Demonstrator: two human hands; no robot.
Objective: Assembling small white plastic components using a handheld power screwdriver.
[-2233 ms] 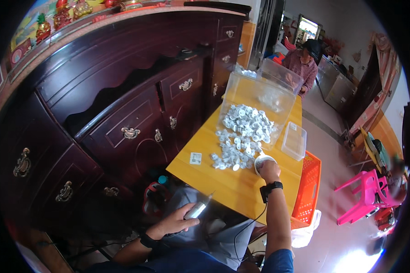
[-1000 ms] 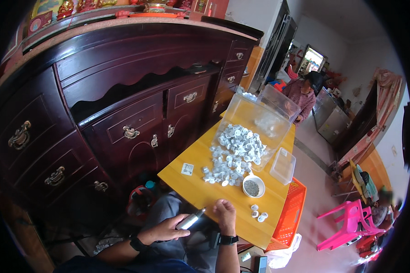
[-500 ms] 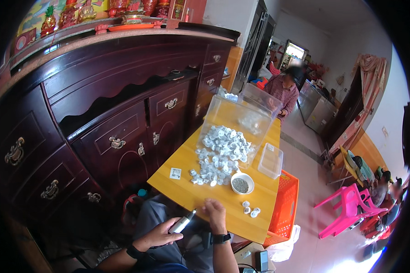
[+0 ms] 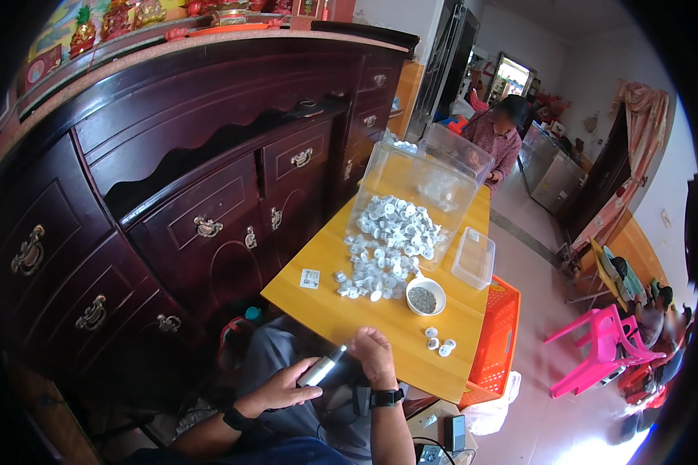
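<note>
My left hand [image 4: 287, 385] is closed around a silver electric screwdriver [image 4: 322, 368], its dark narrow tip pointing up and right past the table's near edge. Just beyond that tip is my right hand [image 4: 373, 355], its fingers curled together; whatever they may pinch is too small to make out. On the yellow table [image 4: 302, 302] lies a heap of white and clear plastic pieces [image 4: 376, 267], spilling from a clear bin [image 4: 461, 198] tipped on its side. A white cup [image 4: 440, 308] full of small grey metal bits [image 4: 422, 300] stands nearer, with several round white pieces [image 4: 433, 342] to its right.
A clear shallow box [image 4: 473, 260] sits by the right table edge, above an orange crate [image 4: 494, 341]. Dark wooden cabinets [image 4: 209, 194] line the left. Another person [image 4: 496, 139] is at the table's far end. Pink plastic chairs [image 4: 597, 349] stand at right.
The view has shifted slightly, so the table appears higher and further right. The screwdriver stays in my left hand; my right fingers have curled in a little more near its tip.
</note>
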